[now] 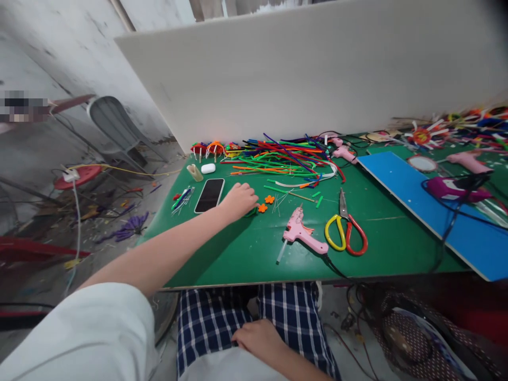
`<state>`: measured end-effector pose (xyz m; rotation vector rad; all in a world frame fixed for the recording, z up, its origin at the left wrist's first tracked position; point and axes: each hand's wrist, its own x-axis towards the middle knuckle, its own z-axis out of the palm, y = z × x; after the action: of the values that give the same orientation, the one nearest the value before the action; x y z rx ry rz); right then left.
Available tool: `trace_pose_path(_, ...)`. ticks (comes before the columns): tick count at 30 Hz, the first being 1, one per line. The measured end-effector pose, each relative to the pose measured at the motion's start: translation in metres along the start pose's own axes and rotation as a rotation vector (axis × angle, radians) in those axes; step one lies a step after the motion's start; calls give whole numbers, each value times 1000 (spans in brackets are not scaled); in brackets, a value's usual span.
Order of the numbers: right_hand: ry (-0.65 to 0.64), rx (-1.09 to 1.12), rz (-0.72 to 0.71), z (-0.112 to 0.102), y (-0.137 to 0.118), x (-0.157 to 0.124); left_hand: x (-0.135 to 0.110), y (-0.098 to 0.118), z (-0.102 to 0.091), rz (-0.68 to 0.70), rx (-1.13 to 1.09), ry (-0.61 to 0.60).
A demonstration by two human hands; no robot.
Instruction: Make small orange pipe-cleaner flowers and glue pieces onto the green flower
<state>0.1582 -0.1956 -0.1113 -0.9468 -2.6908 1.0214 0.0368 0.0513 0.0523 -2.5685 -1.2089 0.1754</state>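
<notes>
My left hand (240, 201) reaches over the green table, palm down with its fingers bent and closed. Beneath the fingers shows a bit of something green (251, 213), mostly hidden by the hand. Two small orange flower shapes (262, 208) lie just right of the fingertips. A phone (210, 196) rests left of the hand. Down on the plaid-trousered lap lies my right hand (260, 338), its fingers loosely laid out and nothing visible in them. A pink glue gun (300, 231) and scissors (345, 225) with one yellow and one red handle lie to the right.
Many coloured pipe cleaners (278, 159) are heaped along the back, before a white board (301, 74). A blue board (420, 201) lies at the right with a purple glue gun (452, 189). White earbud case (208, 168) stands behind the phone. Cords hang off the front edge.
</notes>
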Motion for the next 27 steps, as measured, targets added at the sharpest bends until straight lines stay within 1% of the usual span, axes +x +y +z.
trace_pose_path(2, 2, 5, 2, -3, -1, -2, 6, 13, 8, 8, -47, -15)
trace_pose_path(4, 10, 17, 11, -7, -2, -5, 11, 20, 15, -8, -76, -8)
trace_pose_path(6, 18, 39, 22, -9, -3, -6, 14, 23, 19, -41, -101, 5)
trace_pose_path(9, 19, 86, 25, -10, -2, -5, 13, 23, 19, -97, -152, 32)
trace_pose_path(12, 59, 168, 30, -10, -1, -4, 1, 29, 16, -150, -231, 75)
trace_pose_path(14, 152, 290, 64, -17, -3, -7, -15, 38, 15, -223, -334, 127)
trace_pose_path(15, 194, 342, 87, -24, -6, -9, -25, 44, 15, -350, -549, 214)
trace_pose_path(17, 249, 414, 137, -46, -12, -17, -48, 57, 19, -559, -897, 353)
trace_pose_path(18, 262, 451, 153, -62, -15, -22, -60, 64, 21, -635, -1011, 392)
trace_pose_path(19, 266, 469, 141, -81, -17, -27, -72, 69, 24, -697, -1093, 434)
trace_pose_path(20, 243, 468, 117, -101, -17, -34, -82, 74, 27, -738, -1151, 471)
trace_pose_path(21, 234, 445, 97, -122, -14, -40, -92, 77, 30, -774, -1184, 505)
trace_pose_path(22, 264, 400, 97, -143, -9, -46, -100, 80, 32, -805, -1183, 525)
trace_pose_path(23, 338, 336, 131, -161, -2, -52, -107, 81, 34, -819, -1167, 525)
trace_pose_path(25, 538, 77, 279, -189, 17, -59, -118, 83, 35, -813, -1131, 501)
trace_pose_path(27, 616, -280, 491, -203, 38, -59, -124, 84, 35, -767, -1093, 501)
